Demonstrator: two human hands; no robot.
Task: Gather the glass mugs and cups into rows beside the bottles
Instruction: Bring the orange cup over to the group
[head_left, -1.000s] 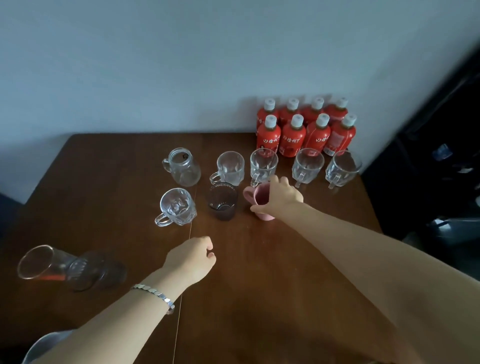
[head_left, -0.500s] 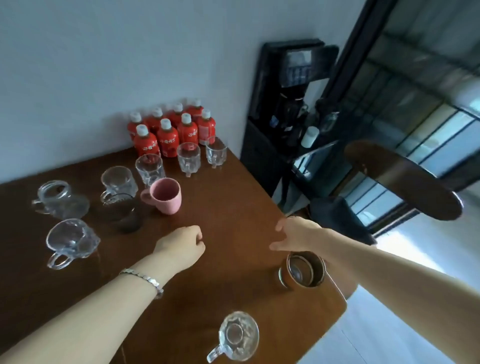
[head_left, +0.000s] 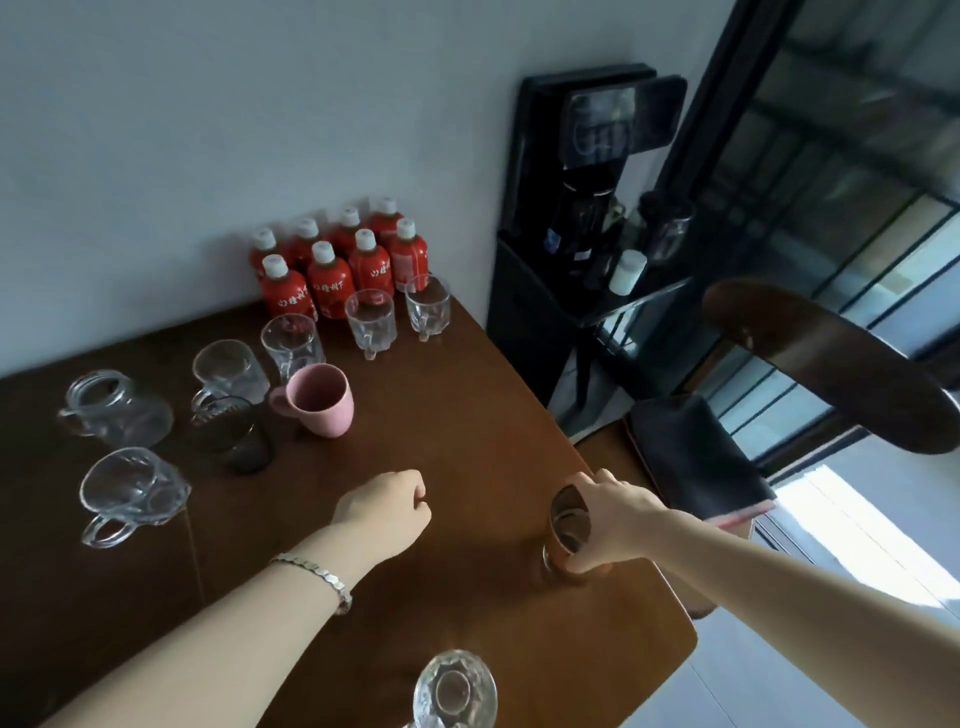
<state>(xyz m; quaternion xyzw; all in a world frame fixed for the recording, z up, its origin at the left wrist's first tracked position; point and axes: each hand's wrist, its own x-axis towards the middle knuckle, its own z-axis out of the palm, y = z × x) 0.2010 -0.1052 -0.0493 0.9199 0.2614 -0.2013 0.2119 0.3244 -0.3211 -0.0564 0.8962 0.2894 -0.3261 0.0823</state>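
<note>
Right hand (head_left: 615, 519) has dropped — fingers gripping amber glass (head_left: 569, 525) — left hand (head_left: 387, 506) fisted.

A black water dispenser (head_left: 582, 249) stands by the wall, near a dark chair (head_left: 831, 374) beside the table (head_left: 467, 415).

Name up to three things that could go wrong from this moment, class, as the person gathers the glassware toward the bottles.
1. The right hand grips a brown glass near the table edge; a slip could send it to the floor.
2. The clear mug at the near edge could be knocked by either forearm.
3. Setting the glass beside the pink mug risks clinking the crowded glasses in front of the red bottles.
</note>
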